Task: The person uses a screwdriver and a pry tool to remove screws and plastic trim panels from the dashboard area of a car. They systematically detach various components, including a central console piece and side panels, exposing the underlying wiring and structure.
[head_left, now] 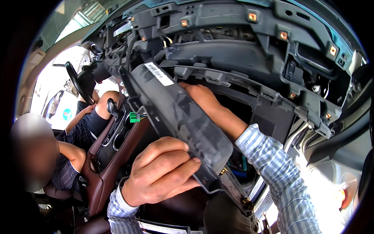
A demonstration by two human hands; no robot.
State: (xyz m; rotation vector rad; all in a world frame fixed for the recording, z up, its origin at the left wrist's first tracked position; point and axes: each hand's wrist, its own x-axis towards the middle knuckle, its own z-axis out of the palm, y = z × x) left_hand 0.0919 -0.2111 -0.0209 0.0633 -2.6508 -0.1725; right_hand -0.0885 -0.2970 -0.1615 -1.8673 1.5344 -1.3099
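A long black plastic trim panel [181, 117] with a white label lies at a slant in front of the stripped dashboard [218, 54]. My left hand [161, 171] grips its near lower edge, thumb and fingers closed on it. At the panel's far end, my right hand [198, 95] reaches in beside the dashboard frame. Its fingertips are hidden behind the panel, so I cannot tell what they hold. A green connector [134, 117] with wires shows just left of the panel.
On the left another person [72, 136] sits by the steering wheel [76, 82]. Between us runs a centre console [117, 146] with brown sides and a gear lever [112, 105]. Orange-brown clips [252, 16] dot the dashboard frame. Bright daylight comes in at the lower right.
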